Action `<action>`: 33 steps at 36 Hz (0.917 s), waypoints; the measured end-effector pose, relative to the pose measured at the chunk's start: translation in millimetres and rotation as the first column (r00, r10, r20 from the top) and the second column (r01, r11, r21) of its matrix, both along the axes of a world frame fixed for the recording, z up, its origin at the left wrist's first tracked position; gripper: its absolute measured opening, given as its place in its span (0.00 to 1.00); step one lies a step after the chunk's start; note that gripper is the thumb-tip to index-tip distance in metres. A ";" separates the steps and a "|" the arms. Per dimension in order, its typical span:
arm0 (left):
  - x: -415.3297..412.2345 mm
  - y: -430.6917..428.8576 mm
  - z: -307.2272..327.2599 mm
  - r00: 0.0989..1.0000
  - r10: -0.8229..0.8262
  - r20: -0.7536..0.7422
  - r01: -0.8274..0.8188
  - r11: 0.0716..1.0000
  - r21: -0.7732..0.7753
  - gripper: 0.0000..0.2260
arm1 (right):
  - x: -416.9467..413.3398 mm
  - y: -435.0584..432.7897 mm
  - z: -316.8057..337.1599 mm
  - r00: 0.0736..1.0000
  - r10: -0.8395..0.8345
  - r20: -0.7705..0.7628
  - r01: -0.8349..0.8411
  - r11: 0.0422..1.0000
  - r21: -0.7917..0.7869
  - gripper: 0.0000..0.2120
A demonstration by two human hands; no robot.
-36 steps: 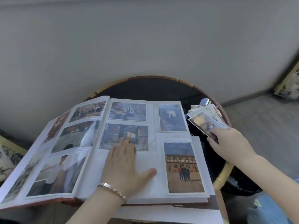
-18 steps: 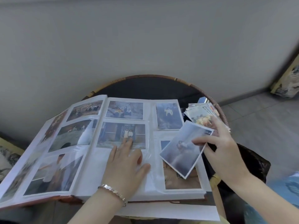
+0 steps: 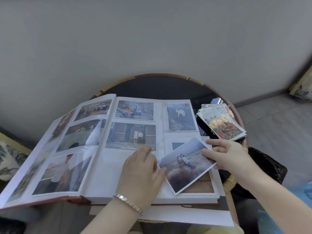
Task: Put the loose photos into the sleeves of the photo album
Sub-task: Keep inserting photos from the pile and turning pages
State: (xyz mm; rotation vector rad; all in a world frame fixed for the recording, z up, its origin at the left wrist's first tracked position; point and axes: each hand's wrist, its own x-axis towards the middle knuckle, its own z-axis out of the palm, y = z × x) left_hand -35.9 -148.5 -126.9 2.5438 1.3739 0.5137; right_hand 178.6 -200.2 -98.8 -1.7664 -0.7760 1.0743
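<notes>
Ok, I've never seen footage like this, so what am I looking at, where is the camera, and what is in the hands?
There is no machine here: a person works with two bare hands, and the single picture comes from a wide-angle camera on their head, looking forward and down, which bends the edges.

An open photo album lies on a round table with a wicker rim. Most sleeves on both pages hold photos. To the right sits a stack of loose photos.

The left hand, with a bracelet on its wrist, rests flat on the right-hand page. The right hand pinches one loose photo of two people outdoors by its right edge, tilted above the lower right of the page. It is not yet in a sleeve.
</notes>
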 end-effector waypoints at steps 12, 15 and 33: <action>6.7 -10.3 5.3 0.987 0.038 -0.158 -0.069 0.978 -0.199 0.12 | 17.7 -14.8 2.1 0.985 -0.169 -0.044 0.171 0.984 0.041 0.06; 6.0 -9.6 3.8 0.988 0.041 -0.147 -0.067 0.981 -0.181 0.13 | 14.2 -20.3 1.7 0.988 -0.152 -0.006 0.152 0.987 0.046 0.05; -0.6 -7.5 -8.0 0.996 0.056 0.075 -0.054 0.998 -0.028 0.07 | -17.5 -43.1 7.9 0.984 0.018 0.176 -0.036 0.995 0.098 0.20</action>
